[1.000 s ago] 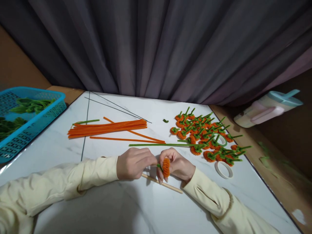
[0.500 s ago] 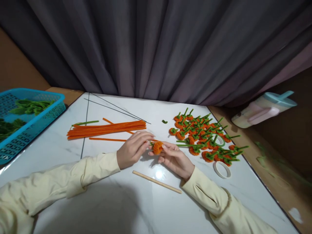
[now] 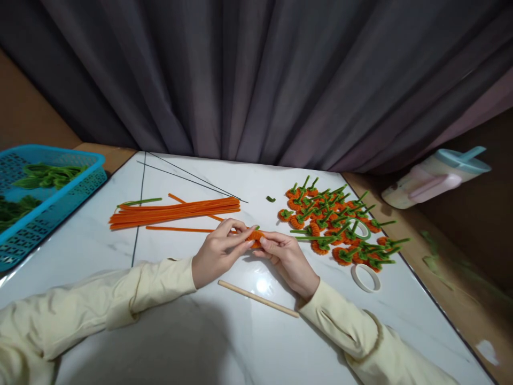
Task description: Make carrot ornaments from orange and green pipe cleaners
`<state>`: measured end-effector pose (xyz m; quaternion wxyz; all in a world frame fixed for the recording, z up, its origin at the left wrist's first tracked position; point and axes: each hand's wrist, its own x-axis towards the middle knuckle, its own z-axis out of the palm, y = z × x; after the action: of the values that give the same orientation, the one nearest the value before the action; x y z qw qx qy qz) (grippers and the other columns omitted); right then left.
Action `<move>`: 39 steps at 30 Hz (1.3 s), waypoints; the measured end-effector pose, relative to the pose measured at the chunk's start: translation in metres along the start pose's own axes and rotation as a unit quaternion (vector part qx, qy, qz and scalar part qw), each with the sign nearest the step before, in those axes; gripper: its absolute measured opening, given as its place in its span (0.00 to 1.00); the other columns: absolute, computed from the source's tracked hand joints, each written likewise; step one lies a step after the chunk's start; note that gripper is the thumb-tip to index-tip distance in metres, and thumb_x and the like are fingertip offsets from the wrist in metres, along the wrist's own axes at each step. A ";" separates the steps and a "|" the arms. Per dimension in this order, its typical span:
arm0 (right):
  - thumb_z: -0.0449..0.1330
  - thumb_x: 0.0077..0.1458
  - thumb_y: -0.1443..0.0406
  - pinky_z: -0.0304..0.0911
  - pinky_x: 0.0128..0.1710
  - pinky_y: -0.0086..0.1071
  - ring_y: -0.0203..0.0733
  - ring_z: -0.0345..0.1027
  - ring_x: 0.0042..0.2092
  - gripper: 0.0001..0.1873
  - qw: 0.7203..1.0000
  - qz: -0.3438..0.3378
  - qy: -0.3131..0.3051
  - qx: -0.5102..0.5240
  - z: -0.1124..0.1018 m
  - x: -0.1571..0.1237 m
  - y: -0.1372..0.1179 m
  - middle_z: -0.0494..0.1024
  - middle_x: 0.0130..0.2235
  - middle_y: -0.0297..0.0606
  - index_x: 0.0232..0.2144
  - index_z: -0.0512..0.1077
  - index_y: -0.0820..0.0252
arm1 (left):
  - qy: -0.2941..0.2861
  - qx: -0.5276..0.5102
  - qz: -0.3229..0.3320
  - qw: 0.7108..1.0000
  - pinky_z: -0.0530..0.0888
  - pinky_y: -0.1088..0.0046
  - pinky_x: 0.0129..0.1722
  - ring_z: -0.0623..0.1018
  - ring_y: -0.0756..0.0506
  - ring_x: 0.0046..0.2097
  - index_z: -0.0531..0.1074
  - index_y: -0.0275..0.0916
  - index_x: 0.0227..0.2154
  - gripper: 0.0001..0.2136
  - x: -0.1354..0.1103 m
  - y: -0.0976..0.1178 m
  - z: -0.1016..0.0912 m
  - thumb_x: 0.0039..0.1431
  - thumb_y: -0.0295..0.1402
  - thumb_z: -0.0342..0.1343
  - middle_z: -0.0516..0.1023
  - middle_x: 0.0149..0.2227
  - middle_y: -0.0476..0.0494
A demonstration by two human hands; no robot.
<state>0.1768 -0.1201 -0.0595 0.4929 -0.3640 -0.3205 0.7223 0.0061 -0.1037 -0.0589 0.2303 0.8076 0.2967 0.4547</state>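
Both hands meet over the worktop (image 3: pixel 192 331): left hand (image 3: pixel 216 254) and right hand (image 3: pixel 286 259) pinch an orange coil (image 3: pixel 255 236) between closed fingers (image 3: pixel 240 243), a stick (image 3: pixel 258 299) just below.

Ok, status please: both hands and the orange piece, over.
Left hand and right hand: both grips pinch the small orange fuzzy pipe-cleaner coil. Thin wooden stick lies nearby, untouched.
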 end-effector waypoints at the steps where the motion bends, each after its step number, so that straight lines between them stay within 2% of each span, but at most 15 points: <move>1: 0.69 0.42 0.64 0.70 0.34 0.23 0.33 0.73 0.32 0.12 1.000 0.001 -0.001 -0.006 0.000 0.000 0.000 0.79 0.32 0.39 0.32 0.78 0.63 | -0.008 -0.006 0.004 1.000 0.70 0.71 0.36 0.70 0.48 0.40 0.70 0.37 0.48 0.14 0.000 0.001 0.000 0.59 0.25 0.50 0.68 0.38 0.41; 7: 0.68 0.43 0.62 0.70 0.34 0.24 0.35 0.73 0.31 0.12 0.999 -0.007 -0.016 -0.032 0.001 -0.001 -0.002 0.78 0.30 0.40 0.32 0.78 0.63 | -0.026 -0.009 0.020 0.999 0.70 0.70 0.36 0.69 0.48 0.38 0.74 0.35 0.41 0.11 0.001 0.006 -0.001 0.58 0.25 0.50 0.68 0.35 0.41; 15: 0.63 0.50 0.59 0.67 0.43 0.33 0.39 0.73 0.35 0.14 0.999 -0.006 -0.032 -0.023 0.003 -0.002 -0.004 0.78 0.35 0.43 0.35 0.77 0.64 | -0.013 -0.074 -0.097 0.992 0.71 0.73 0.38 0.71 0.49 0.39 0.74 0.38 0.43 0.11 0.002 -0.005 -0.001 0.57 0.30 0.53 0.69 0.35 0.43; 20: 0.64 0.49 0.61 0.65 0.46 0.36 0.40 0.73 0.36 0.16 0.999 0.007 -0.037 -0.014 0.001 -0.002 -0.004 0.78 0.36 0.43 0.39 0.76 0.64 | -0.010 -0.091 -0.142 0.986 0.71 0.74 0.37 0.71 0.49 0.38 0.74 0.38 0.41 0.10 0.006 -0.008 -0.001 0.57 0.32 0.53 0.70 0.34 0.44; 25: 0.67 0.45 0.65 0.67 0.42 0.35 0.40 0.73 0.37 0.18 0.999 -0.002 -0.035 -0.020 0.002 -0.002 -0.002 0.78 0.36 0.42 0.41 0.74 0.62 | -0.018 -0.122 -0.195 0.973 0.71 0.73 0.35 0.72 0.48 0.38 0.75 0.36 0.37 0.09 0.008 -0.008 -0.002 0.57 0.33 0.53 0.72 0.34 0.43; 30: 0.67 0.44 0.65 0.69 0.38 0.33 0.38 0.73 0.33 0.15 0.998 -0.025 -0.033 -0.050 0.000 -0.001 0.002 0.78 0.33 0.40 0.38 0.75 0.62 | -0.035 -0.133 -0.160 0.977 0.71 0.72 0.36 0.72 0.48 0.38 0.74 0.38 0.41 0.11 0.006 -0.007 -0.003 0.57 0.33 0.53 0.72 0.35 0.43; 33: 0.67 0.44 0.65 0.69 0.37 0.33 0.37 0.72 0.31 0.15 0.997 -0.034 -0.032 -0.066 -0.001 -0.002 0.003 0.78 0.31 0.39 0.37 0.75 0.63 | -0.042 -0.139 -0.165 0.976 0.71 0.72 0.35 0.72 0.48 0.37 0.74 0.37 0.41 0.11 0.007 -0.004 -0.003 0.57 0.34 0.53 0.73 0.34 0.43; 36: 0.67 0.45 0.63 0.69 0.33 0.33 0.37 0.71 0.29 0.14 0.994 -0.045 -0.026 -0.096 0.001 -0.003 0.003 0.77 0.29 0.39 0.36 0.75 0.64 | -0.052 -0.139 -0.218 0.965 0.70 0.74 0.32 0.73 0.48 0.34 0.75 0.35 0.37 0.11 0.009 -0.002 -0.004 0.55 0.35 0.54 0.75 0.31 0.43; 39: 0.67 0.44 0.63 0.69 0.29 0.32 0.36 0.70 0.26 0.14 0.992 -0.058 -0.021 -0.108 0.005 -0.003 0.003 0.76 0.27 0.37 0.35 0.74 0.63 | -0.055 -0.175 -0.282 0.942 0.70 0.76 0.26 0.72 0.50 0.27 0.74 0.34 0.34 0.11 0.011 -0.001 -0.004 0.53 0.37 0.57 0.75 0.26 0.46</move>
<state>0.1725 -0.1247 -0.0584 0.4851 -0.3809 -0.4269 0.6613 0.0066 -0.0951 -0.0508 0.5031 0.6613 0.4147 0.3709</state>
